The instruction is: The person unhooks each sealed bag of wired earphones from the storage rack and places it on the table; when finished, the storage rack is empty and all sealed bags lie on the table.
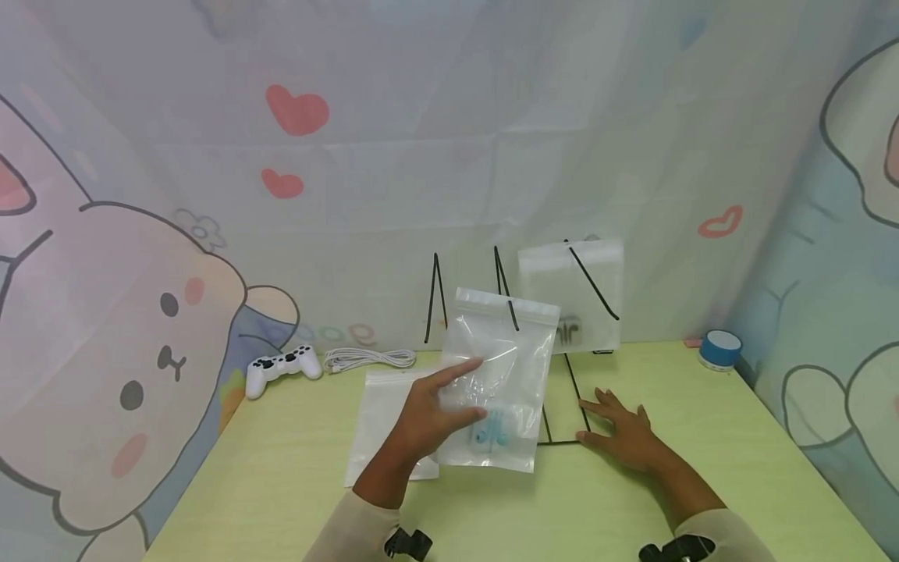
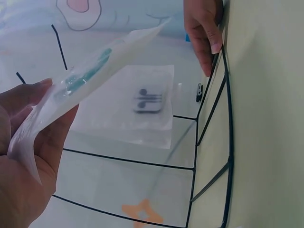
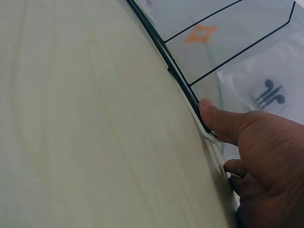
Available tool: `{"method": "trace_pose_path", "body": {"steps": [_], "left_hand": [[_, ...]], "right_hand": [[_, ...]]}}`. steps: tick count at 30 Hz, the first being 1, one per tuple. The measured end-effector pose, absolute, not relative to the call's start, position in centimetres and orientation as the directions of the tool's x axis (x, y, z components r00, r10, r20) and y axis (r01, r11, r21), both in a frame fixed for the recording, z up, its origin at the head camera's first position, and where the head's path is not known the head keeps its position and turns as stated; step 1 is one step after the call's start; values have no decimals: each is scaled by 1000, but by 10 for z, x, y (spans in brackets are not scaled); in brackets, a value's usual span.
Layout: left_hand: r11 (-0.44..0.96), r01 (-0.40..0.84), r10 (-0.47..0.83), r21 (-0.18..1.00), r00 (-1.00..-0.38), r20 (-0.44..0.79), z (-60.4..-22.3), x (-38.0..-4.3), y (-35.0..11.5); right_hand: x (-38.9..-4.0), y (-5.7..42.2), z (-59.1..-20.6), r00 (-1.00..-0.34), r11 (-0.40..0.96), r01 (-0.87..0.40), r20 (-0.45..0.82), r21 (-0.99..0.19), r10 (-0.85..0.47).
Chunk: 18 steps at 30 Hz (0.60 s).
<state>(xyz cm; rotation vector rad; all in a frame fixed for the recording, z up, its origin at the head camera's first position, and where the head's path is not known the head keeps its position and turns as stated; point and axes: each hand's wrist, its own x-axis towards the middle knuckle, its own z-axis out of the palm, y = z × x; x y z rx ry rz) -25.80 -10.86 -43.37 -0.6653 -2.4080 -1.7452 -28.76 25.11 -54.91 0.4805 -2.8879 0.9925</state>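
Note:
My left hand (image 1: 435,410) holds a clear zip bag (image 1: 516,343) between thumb and fingers. Pale blue earphones (image 1: 492,429) show through its lower part. The bag's upper part overlaps the middle hook of a black wire display rack (image 1: 562,443). With fingers fairly straight, my right hand (image 1: 621,429) touches the front right corner of the rack's base; in the right wrist view its thumb (image 3: 221,123) lies on the bar. A second zip bag (image 1: 597,273) hangs at the rack's right hook, and dark earphones (image 2: 149,99) show in it from the left wrist.
Another white zip bag (image 1: 379,414) lies on the table left of the rack. Behind it are a coiled white cable (image 1: 368,358) and a white game controller (image 1: 283,368). A blue roll of tape (image 1: 720,350) stands at the back right. A printed cloth (image 1: 393,172) hangs behind the table.

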Motion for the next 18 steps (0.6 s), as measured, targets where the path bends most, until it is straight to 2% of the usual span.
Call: {"method": "trace_pose_path", "body": {"steps": [18], "left_hand": [[136,376,283,917,-901,327,-442,-238,-95]], "right_hand": [[-288,250,-548,-958,757,-279,117,-592,-261]]}}
